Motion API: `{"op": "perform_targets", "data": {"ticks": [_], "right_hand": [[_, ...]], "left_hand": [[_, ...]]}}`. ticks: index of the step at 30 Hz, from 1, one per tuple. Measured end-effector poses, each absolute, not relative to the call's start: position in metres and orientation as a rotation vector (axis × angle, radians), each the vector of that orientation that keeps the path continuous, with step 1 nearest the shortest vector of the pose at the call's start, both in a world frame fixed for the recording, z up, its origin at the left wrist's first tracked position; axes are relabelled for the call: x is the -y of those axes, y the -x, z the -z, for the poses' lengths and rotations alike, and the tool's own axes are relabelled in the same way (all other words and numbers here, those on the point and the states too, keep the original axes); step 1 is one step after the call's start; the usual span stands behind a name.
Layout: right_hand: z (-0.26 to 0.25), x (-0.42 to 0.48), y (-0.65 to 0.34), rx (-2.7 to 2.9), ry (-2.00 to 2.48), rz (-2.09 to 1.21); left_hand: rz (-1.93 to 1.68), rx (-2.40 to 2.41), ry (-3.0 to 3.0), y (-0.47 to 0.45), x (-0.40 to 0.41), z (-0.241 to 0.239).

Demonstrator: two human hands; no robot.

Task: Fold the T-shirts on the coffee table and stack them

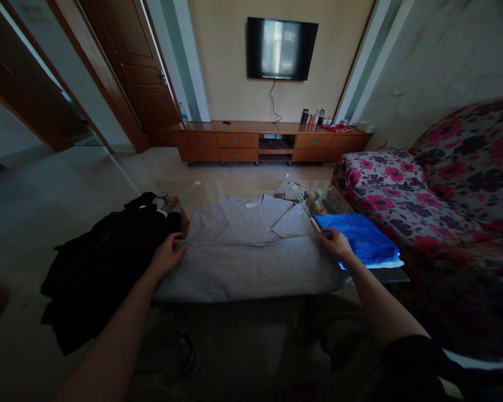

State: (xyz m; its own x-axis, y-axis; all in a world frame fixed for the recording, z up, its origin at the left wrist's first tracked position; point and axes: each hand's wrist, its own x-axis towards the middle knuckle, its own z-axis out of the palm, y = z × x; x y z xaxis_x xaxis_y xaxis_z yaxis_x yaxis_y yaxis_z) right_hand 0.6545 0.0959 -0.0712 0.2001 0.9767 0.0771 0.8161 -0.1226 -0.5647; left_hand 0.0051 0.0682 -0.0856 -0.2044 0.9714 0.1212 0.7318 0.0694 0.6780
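Observation:
A grey T-shirt (251, 268) lies across a glass table, its collar with a white label pointing away from me. Its lower part is folded upward, so an edge runs across the middle of the shirt. At the left end of that edge my left hand (170, 254) pinches the cloth between thumb and fingers. My right hand (335, 244) grips the right end the same way. To the left is a heap of black clothes (113, 257). Flat blue folded cloth (362, 237), with a white layer beneath, lies just beyond my right hand.
The glass table (218, 188) has a patterned strip near its far side. A floral sofa (427, 201) stands at the right. Against the far wall is a low wooden cabinet (238, 139) with bottles and cans, below a television (282, 49).

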Motion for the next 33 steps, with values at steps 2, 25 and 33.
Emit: {"op": "perform_targets", "data": {"ticks": [2, 25, 33], "right_hand": [[0.070, -0.094, -0.655, 1.733, 1.984, -0.400], [0.073, -0.045, -0.494, 2.545, 1.428, -0.322], [0.089, -0.045, -0.468, 2.426, 1.603, -0.229]], "left_hand": [[-0.852, -1.997, -1.812, -0.003, -0.065, 0.088], [-0.502, -1.632, -2.542, -0.176, -0.025, 0.091], [-0.431, -1.824, -2.460, -0.203, -0.030, 0.102]]}}
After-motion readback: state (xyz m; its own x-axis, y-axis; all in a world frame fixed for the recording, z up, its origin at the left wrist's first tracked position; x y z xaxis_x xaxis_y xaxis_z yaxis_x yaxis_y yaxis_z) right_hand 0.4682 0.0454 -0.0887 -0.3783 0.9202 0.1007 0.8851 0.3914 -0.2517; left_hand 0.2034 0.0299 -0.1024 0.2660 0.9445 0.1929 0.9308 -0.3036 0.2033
